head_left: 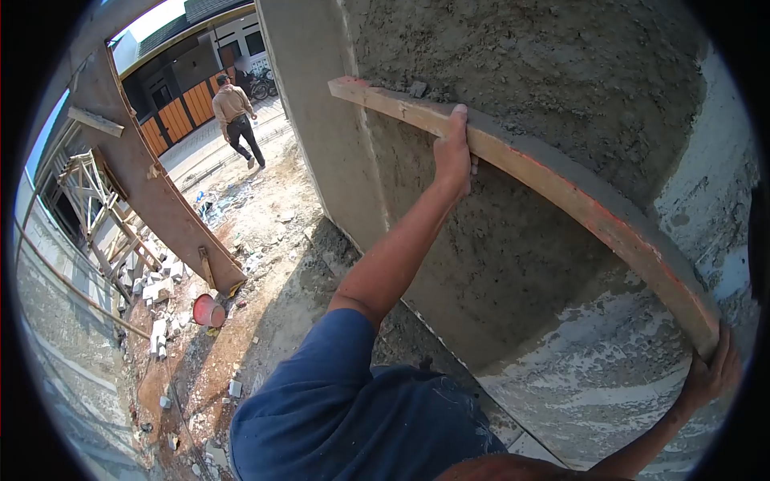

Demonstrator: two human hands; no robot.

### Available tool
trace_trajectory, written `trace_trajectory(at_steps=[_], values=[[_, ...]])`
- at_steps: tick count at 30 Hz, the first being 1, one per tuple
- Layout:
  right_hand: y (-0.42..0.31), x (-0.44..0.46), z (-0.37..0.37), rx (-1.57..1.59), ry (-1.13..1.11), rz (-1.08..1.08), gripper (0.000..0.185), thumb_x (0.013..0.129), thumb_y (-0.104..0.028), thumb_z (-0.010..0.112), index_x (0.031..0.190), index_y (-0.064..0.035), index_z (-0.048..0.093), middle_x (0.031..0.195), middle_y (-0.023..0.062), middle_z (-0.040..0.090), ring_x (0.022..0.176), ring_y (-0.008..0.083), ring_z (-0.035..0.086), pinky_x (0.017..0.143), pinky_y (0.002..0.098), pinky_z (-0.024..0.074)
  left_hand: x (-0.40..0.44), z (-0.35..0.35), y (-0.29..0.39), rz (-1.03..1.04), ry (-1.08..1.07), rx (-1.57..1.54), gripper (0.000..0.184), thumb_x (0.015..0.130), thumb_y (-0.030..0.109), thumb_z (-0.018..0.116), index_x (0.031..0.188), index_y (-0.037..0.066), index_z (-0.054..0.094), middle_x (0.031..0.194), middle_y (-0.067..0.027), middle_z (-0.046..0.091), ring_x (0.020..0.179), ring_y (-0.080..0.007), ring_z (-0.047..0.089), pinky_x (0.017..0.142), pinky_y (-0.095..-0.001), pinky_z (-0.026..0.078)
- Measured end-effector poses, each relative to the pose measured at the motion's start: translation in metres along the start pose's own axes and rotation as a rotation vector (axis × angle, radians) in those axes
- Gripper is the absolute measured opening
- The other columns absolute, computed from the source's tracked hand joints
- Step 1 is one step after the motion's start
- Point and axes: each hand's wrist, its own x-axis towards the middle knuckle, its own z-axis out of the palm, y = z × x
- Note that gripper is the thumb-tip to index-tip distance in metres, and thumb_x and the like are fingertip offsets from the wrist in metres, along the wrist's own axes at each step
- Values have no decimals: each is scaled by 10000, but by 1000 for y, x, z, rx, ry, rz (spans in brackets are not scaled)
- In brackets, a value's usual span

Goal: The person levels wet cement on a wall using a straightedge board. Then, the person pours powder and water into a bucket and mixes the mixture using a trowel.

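Observation:
A long wooden screed board (553, 178) lies edge-on against the wall and appears bowed through the wide lens. Wet mortar (417, 88) clings along its upper side, and reddish marks run along its edge. My left hand (455, 156) grips the board toward its left end, thumb over the top. At the far right end, my right hand (713, 369) is wrapped round the board's lower tip. Behind it, the wall (513, 240) carries dark, rough fresh plaster. Paler, patchy coating (609, 361) shows low and on the right.
A smooth grey wall edge (309, 120) stands left of the fresh plaster. Outside, a person (234, 116) walks over rubble-strewn ground. A red bucket (208, 311), broken white blocks (160, 333), a leaning brown panel (156, 192) and a wooden frame (100, 208) are on the left.

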Motion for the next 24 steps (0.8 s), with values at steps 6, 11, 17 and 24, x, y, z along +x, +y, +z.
trace_trajectory(at_steps=[6,11,17,24], values=[[76,-58,-7,-48,-40,-42,507,696,-92,766,1185,-52,635,1122,104,660,983,311,627,847,426,508,-74,40,-50,33,11,-45,463,891,535,607,873,78,533,650,3,481,475,-111,444,413,-295,354],[44,-48,11,-19,8,8,520,708,-98,776,1204,-57,627,1127,86,666,1007,288,636,865,399,520,-20,31,-57,252,40,-84,472,887,543,603,872,74,552,658,15,480,487,-96,422,416,-293,334],[5,20,25,-66,1,39,517,756,-94,771,1249,-71,618,1191,69,669,1060,224,646,932,326,494,47,6,40,135,-56,35,523,858,614,572,736,107,530,615,26,435,472,-105,394,408,-289,283],[-88,129,-11,-49,310,-169,395,748,-466,804,888,-110,706,788,69,655,687,272,616,593,401,471,90,9,91,149,-71,43,532,834,631,590,705,124,495,577,26,382,462,-121,369,426,-303,291]])
